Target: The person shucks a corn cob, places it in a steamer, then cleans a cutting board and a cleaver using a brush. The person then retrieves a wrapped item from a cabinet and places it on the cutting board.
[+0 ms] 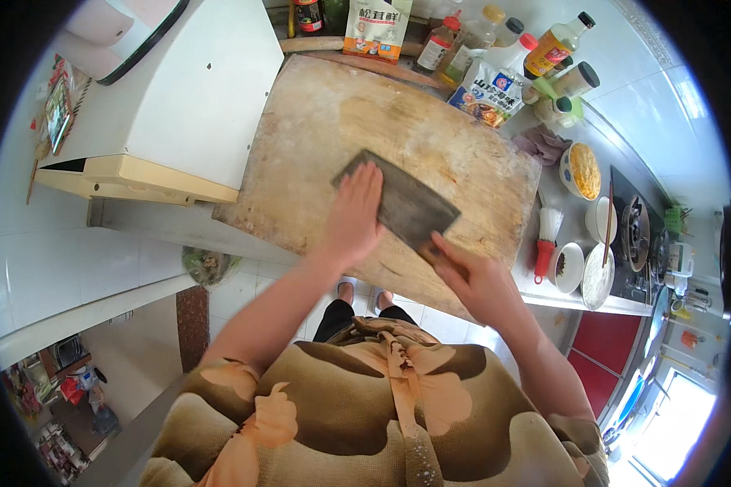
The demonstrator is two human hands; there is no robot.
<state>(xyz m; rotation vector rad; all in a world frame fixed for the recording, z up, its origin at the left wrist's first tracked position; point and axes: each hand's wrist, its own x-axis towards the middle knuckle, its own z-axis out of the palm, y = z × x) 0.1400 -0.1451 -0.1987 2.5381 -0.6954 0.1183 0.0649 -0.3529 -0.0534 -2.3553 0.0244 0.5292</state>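
A broad, dark cleaver blade (411, 204) lies flat, or nearly so, over the middle of a large wooden cutting board (304, 122). Its short handle is gripped by my right hand (472, 277), with the index finger reaching to the blade's corner. My left hand (353, 213) rests with outstretched fingers on the far left part of the blade. The board's surface is worn and has pale, floury patches. Whether anything lies beneath the blade is hidden.
Sauce bottles (472, 45) and seasoning pouches (490, 94) line the board's back edge. To the right are a brush with a red handle (543, 259), white bowls (565, 268), a bowl of yellow food (582, 170) and a stove (636, 234). A white cabinet (183, 91) borders the left.
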